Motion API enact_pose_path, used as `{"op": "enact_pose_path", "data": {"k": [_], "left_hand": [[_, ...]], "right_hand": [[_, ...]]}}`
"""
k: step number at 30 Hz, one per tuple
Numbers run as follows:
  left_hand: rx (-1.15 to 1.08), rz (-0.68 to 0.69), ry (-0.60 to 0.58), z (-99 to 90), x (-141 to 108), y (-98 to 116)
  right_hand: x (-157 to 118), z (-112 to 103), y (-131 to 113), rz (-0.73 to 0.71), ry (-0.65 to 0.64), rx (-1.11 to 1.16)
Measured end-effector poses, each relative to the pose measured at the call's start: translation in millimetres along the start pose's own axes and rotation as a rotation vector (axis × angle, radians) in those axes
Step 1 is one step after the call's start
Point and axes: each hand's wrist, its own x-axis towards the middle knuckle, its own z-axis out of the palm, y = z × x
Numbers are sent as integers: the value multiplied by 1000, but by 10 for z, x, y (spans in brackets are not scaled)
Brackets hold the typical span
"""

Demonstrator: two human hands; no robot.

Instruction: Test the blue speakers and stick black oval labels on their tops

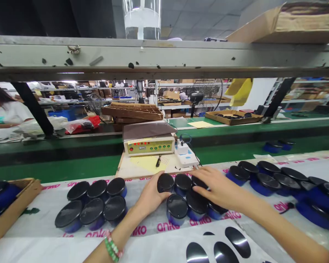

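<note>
In the head view, short blue round containers with glossy black tops stand in a close group in front of me. My left hand (151, 194) curves around the back-left container (165, 182), thumb in front and fingers behind. My right hand (214, 185) spans the back-right container (199, 182), partly covering it, thumb in front and fingers at the back. Between them stands a middle container (183, 183). The front-left container (177, 208) and front-middle one (196, 203) touch the back row. A beaded bracelet (112, 247) circles my left wrist.
Another container group (91, 208) stands left, and more containers (267, 181) stand right. Black oval pieces (226, 252) lie on a white sheet in front. Behind sits a control box (150, 145) beside a power strip (185, 155). A metal beam (164, 54) crosses above. A cardboard box (13, 215) is left.
</note>
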Motion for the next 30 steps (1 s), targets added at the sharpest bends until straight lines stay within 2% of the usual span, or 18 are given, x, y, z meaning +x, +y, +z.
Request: {"op": "enact_pose_path", "data": {"k": [3,6,8,12,14,16,19,22,25,30], "left_hand": [[59,-2,41,25,9,-10],[104,-2,11,-6,9,-27],[135,6,-22,-61,4,-6],[205,42,-40,-201,-54,199],[240,57,-41,-236,-121,343],[264,49,-96,-211,-210,453],[297,-2,-231,-89,-333,496],[308,-36,-288,-20,-375,473],[240,-2,-294,-102,-346,533],[205,134,-213,-301,-338,807]], "right_hand": [[325,95,-286,-73,-59,67],[528,161,-318,-103,-111,116],[564,130,-284,-116,-105,145],[506,-6,-246,-106,-45,180],[491,-10,-249,-95,-56,181],[507,42,-256,-88,-101,180],[534,115,-282,-82,-151,196],[460,36,-361,-49,-109,226],[258,-151,-516,-17,-57,289],[-15,-321,-850,59,-100,551]]}}
